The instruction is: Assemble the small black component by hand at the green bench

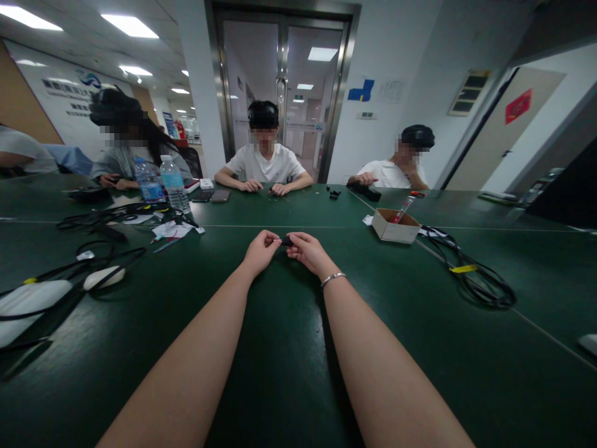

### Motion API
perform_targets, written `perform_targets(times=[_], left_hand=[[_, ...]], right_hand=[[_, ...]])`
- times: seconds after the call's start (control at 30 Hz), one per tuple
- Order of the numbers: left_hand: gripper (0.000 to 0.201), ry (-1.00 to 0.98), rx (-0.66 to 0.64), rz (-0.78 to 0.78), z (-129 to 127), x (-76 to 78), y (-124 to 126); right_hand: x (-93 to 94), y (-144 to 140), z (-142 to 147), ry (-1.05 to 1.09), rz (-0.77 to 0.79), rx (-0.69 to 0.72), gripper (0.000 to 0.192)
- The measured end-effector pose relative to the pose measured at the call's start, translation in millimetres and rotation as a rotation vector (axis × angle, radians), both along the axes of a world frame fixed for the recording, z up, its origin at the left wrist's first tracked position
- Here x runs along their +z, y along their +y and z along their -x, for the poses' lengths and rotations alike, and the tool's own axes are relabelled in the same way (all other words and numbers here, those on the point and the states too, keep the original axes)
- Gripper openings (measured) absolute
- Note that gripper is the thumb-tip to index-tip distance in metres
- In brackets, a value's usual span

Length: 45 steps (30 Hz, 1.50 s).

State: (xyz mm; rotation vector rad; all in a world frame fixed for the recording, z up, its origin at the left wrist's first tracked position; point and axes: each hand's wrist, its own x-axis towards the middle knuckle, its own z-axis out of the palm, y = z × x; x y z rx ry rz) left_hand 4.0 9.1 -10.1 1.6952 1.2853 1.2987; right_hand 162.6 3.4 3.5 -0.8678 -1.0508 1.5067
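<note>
My two hands meet above the dark green table (280,386), arms stretched forward. Between the thumb and fingers of my right hand (308,252) is a small black piece (286,241); its exact kind is too small to tell. A silver bracelet (333,279) circles my right wrist. My left hand (260,252) is closed in a pinch right beside the black piece, at its left end. Something thin and pale shows at those left fingertips, but I cannot make out what it is.
Coiled black cables (485,283) and an open cardboard box (396,230) lie to the right. On the left are tangled cables (107,214), two water bottles (175,186) and a white device (32,305). Several people sit across, one facing me (263,162).
</note>
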Motion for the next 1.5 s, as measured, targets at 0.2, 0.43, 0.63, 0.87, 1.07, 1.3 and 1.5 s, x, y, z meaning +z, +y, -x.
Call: perform_targets(times=[0.2,0.43,0.63,0.87,1.07,1.3,1.5], left_hand=[[0.012,0.002,-0.024,-0.036,-1.6,7.5,-6.0],[0.018,0.004,-0.015,-0.045,-1.5,7.0,-5.4],[0.020,-0.001,-0.040,-0.006,0.9,3.5,-1.5],[0.020,-0.031,-0.029,0.077,0.0,6.2,-3.5],[0.022,-0.065,-0.048,0.105,-0.8,5.9,-3.6],[0.024,-0.100,-0.054,0.085,-1.6,2.4,-2.0],[0.019,-0.097,-0.057,0.090,-1.9,2.1,-1.4]], right_hand=[[-0.3,0.1,0.9,-0.004,-0.002,-0.007,0.003],[0.5,0.3,0.8,-0.005,0.009,-0.011,0.004],[1.8,-1.0,0.6,-0.001,0.008,-0.009,0.003],[1.8,-2.2,0.4,-0.002,-0.007,0.004,0.003],[4.2,-4.1,1.8,-0.024,0.003,0.006,0.011],[3.0,-3.0,3.2,-0.013,0.009,-0.010,0.007],[2.4,-2.5,2.9,-0.020,0.009,-0.009,0.009]])
